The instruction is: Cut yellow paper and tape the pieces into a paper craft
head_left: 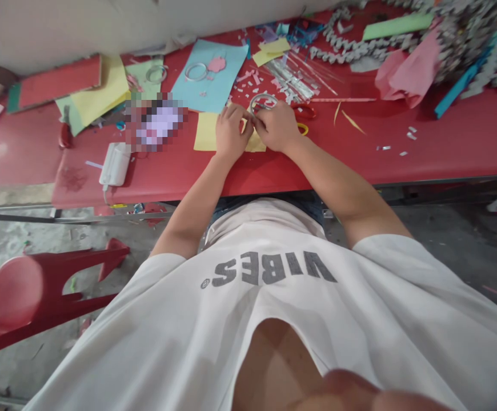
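Observation:
Both my hands meet above a yellow sheet of paper (204, 132) near the table's front edge. My left hand (230, 134) is closed in a pinch, thumb toward its fingertips; whatever lies between them is too small to make out. Close against it, my right hand (277, 127) is curled around a roll of clear tape (263, 100), whose ring shows beyond the knuckles. The fingertips of the two hands almost touch. Just right of my right hand lie a red scissor handle (305, 111) and a yellow handle (303, 129), both partly hidden.
A light blue sheet (209, 57) bears another ring (196, 71) and a pink paper piece (216, 64). Silver strips (289, 80) and paper scraps lie behind my hands. Left are a blurred phone (160, 124), white power bank (116, 164) and red-handled tool (64, 132). Pink paper (411, 71) lies right.

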A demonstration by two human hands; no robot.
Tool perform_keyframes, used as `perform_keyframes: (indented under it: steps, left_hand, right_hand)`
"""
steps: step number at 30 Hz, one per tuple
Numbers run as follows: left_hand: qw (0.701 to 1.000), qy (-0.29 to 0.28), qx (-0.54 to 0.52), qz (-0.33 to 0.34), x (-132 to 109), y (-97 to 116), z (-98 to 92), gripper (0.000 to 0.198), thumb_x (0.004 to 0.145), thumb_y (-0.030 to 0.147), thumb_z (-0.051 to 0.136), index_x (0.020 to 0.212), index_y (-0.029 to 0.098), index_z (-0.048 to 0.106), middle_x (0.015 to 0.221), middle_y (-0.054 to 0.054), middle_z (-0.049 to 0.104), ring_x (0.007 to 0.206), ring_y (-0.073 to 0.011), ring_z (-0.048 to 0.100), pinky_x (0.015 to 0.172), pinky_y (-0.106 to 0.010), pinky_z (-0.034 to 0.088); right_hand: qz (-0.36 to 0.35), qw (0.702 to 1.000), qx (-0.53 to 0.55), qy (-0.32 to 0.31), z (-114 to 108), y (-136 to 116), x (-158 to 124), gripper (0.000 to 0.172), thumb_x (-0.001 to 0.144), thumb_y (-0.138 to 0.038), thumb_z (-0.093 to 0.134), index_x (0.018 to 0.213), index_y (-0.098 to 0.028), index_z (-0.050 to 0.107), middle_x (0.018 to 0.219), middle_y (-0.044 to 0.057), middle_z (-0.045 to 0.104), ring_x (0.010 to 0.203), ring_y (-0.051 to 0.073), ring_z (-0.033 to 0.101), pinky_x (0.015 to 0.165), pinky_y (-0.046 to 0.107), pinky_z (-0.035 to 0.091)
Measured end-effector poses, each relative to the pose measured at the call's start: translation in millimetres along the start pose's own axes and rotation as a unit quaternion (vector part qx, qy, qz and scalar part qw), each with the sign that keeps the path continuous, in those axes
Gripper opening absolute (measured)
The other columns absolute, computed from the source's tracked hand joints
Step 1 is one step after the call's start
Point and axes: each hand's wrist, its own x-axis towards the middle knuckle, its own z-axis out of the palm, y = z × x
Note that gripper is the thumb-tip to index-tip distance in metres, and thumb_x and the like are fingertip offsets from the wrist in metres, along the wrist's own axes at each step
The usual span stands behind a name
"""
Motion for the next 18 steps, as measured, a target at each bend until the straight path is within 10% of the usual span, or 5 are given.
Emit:
perform_keyframes:
  steps: [9,15,18]
  left_hand:
    - [0.967,0.041,-0.160,-0.195,17,-30,1.9,0.069,0.104,0.088,0.026,0.087,0.030,0.059,0.081,0.001,0.071,0.081,-0.0127,0.057,0.076,-0.039,0.050]
    - [0.982,-0.097,-0.099,-0.129,16,-5,-17.3,0.081,0.092,0.101,0.018,0.084,0.031,0.057,0.089,-0.002,0.077,0.101,-0.0163,0.063,0.087,-0.043,0.052]
    - [0.974,-0.080,-0.146,-0.156,15,5,-18.8,0.076,0.089,0.103,0.029,0.085,0.033,0.059,0.091,0.000,0.081,0.097,-0.0157,0.066,0.087,-0.043,0.056]
  right_hand:
    - [0.020,0.995,0.056,0.081,-17,3,-4,0.064,0.113,-0.061,0.013,0.109,-0.037,0.072,0.108,0.008,0.079,0.108,0.038,0.068,0.105,0.057,0.047]
    - [0.111,0.985,-0.060,0.115,-17,69,11,0.047,0.107,-0.058,0.038,0.082,-0.031,0.067,0.094,0.014,0.078,0.103,0.040,0.066,0.107,0.067,0.041]
    - [0.166,0.978,-0.055,0.119,-10,87,16,0.044,0.105,-0.062,0.048,0.081,-0.030,0.064,0.089,0.013,0.076,0.105,0.034,0.063,0.111,0.067,0.034]
